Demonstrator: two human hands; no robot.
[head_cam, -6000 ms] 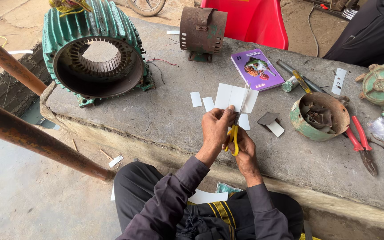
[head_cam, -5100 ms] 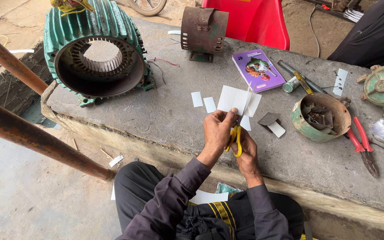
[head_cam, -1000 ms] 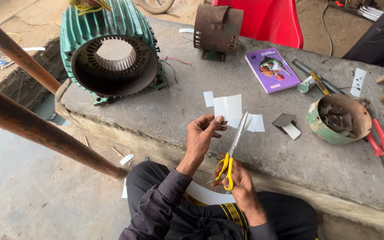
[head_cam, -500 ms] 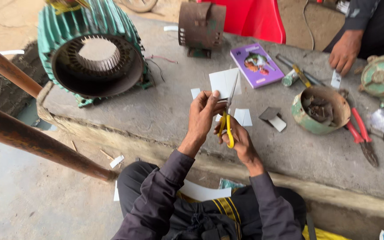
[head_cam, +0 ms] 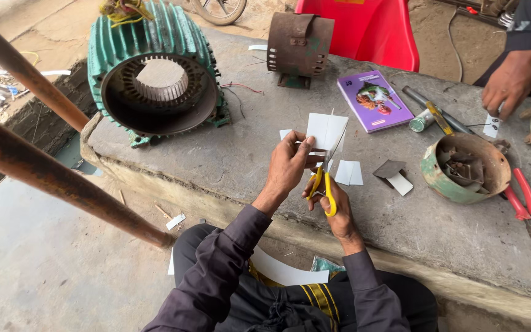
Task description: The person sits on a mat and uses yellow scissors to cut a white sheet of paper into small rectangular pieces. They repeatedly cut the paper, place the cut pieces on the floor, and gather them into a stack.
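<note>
My left hand (head_cam: pixel 290 166) pinches the lower edge of a white paper sheet (head_cam: pixel 326 130) and holds it upright over the stone slab (head_cam: pixel 228 147). My right hand (head_cam: pixel 330 200) grips yellow-handled scissors (head_cam: pixel 326 184) just below the sheet. Their blades point up into the paper's right half. Small white cut strips (head_cam: pixel 350 173) lie on the slab right behind my hands, one more (head_cam: pixel 285 133) to the left of the sheet.
A green motor stator housing (head_cam: pixel 158 74) lies at the left, a rusty motor part (head_cam: pixel 298 44) behind. A purple booklet (head_cam: pixel 374 100), a green bowl of scrap (head_cam: pixel 465 169) and red pliers (head_cam: pixel 527 206) sit at the right. Another person's hand (head_cam: pixel 510 83) rests at the far right. Rusty pipes (head_cam: pixel 44 160) cross at the left.
A second ago the scissors hung low, away from the sheet; now they are raised and the blades are in the paper. The other person's hand came into view at the right.
</note>
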